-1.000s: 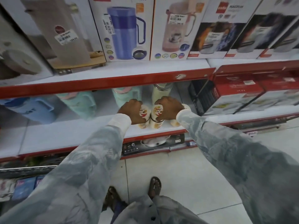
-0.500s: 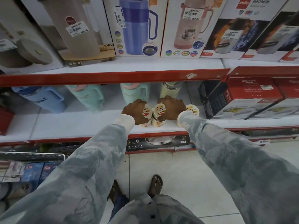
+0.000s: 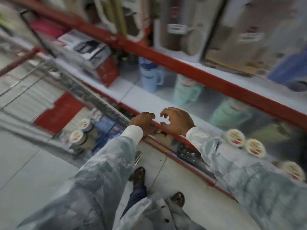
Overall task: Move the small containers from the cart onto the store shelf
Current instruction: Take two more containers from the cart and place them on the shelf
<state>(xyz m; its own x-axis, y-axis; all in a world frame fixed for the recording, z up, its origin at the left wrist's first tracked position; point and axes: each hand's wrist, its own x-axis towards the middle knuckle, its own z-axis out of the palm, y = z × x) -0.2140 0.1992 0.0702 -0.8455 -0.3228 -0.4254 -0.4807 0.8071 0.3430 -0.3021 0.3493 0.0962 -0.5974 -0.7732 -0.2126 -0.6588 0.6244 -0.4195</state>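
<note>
Head camera looks down, tilted, near the shelf [image 3: 149, 103].

Floor [image 3: 29, 176]: pale grey tiles, thin dark joints; frame motion-blurred.
Shelving: white decks with red front edging [image 3: 191, 67], running diagonally across view.
Upper deck: boxed jugs [image 3: 182, 29], print illegible.
Middle deck: blue jug [image 3: 150, 75], mint-green jugs [image 3: 186, 90], red box [image 3: 108, 72].
Light: even, soft, no hard shadows.
</note>
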